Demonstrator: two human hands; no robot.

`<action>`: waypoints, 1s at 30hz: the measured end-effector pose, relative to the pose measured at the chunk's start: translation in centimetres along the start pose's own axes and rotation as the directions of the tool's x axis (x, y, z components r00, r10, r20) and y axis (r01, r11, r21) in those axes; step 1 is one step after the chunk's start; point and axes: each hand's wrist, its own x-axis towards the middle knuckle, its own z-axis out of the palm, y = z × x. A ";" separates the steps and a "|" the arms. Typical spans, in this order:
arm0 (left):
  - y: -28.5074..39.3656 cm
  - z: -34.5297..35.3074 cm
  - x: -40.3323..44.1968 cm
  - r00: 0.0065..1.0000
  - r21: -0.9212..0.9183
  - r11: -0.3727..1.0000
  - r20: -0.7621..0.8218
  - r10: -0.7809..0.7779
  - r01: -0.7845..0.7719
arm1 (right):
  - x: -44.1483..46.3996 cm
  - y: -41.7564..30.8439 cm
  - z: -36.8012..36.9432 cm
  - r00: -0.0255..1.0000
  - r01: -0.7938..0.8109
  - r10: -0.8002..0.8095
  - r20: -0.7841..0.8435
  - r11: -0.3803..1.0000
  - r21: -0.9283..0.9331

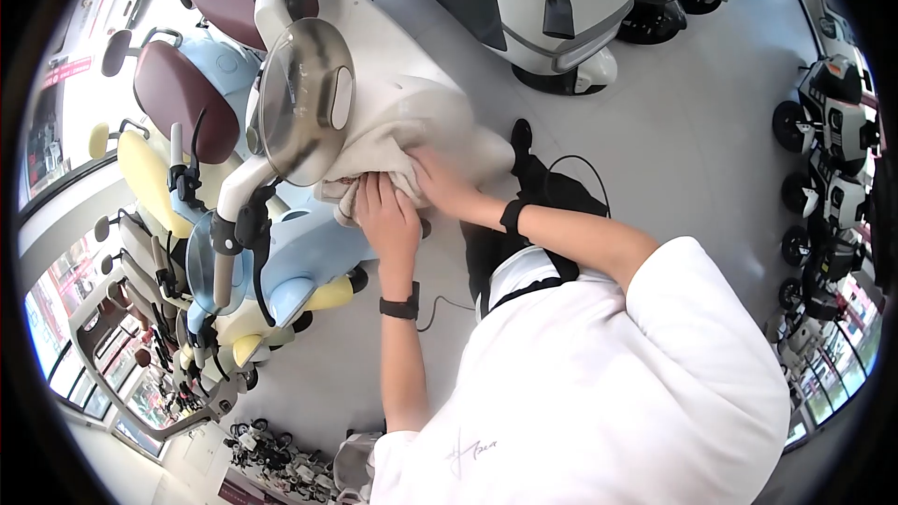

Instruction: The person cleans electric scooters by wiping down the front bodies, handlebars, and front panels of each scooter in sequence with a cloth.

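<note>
The person's left hand [388,215] grasps a bunched beige cloth [382,151], its fingers bent over the folds and its thumb hidden; the right hand [444,182] is against the cloth's other side, but motion blur and the folds obscure its fingertips, so whether it grips or merely presses cannot be told; the cloth lies against the pale body of a scooter [398,75], covering part of its surface; a small reddish patch shows among the folds near the left fingers, too small to identify; the scooter's tinted windscreen [304,98] stands just beside the cloth; a light-blue scooter [313,248] behind is partly hidden.
</note>
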 end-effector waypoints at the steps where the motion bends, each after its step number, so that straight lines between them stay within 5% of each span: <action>1: 0.7 -0.6 1.3 0.999 0.018 0.999 0.038 0.034 -0.035 | -0.1 4.4 1.5 0.995 -0.096 0.096 0.010 0.991 0.088; 4: 1.6 -0.4 3.9 0.985 0.069 0.990 0.127 0.117 -0.127 | -0.3 2.4 -0.3 0.953 -0.303 0.300 0.049 0.948 0.095; 7: 2.3 0.3 4.6 0.964 0.124 0.972 0.202 0.173 -0.200 | 0.0 0.9 -0.9 0.964 -0.252 0.262 -0.052 0.957 0.143; 10: 2.1 0.4 4.6 0.965 0.202 0.952 0.180 0.193 -0.228 | 1.5 0.8 -1.4 0.981 0.046 -0.041 -0.188 0.999 0.023; 16: 3.0 1.1 5.7 0.958 0.238 0.946 0.238 0.163 -0.220 | 2.6 3.5 -0.8 0.950 0.069 -0.124 -0.286 0.978 -0.195; 22: 4.9 4.2 6.3 0.885 0.329 0.843 0.344 0.313 -0.426 | 2.9 5.0 -1.0 0.916 -0.092 0.147 -0.373 0.983 0.161; 24: 5.3 5.9 6.1 0.851 0.351 0.798 0.391 0.350 -0.489 | 2.2 5.8 -2.3 0.957 -0.096 0.130 -0.258 0.985 0.141; 28: 6.1 6.5 4.4 0.787 0.383 0.731 0.516 0.339 -0.565 | -1.1 12.2 3.2 0.861 -0.276 0.160 -0.483 0.945 -0.177; 30: 5.2 7.5 3.3 0.765 0.380 0.691 0.501 0.405 -0.615 | -2.8 13.9 6.2 0.820 -0.420 0.309 -0.481 0.897 -0.139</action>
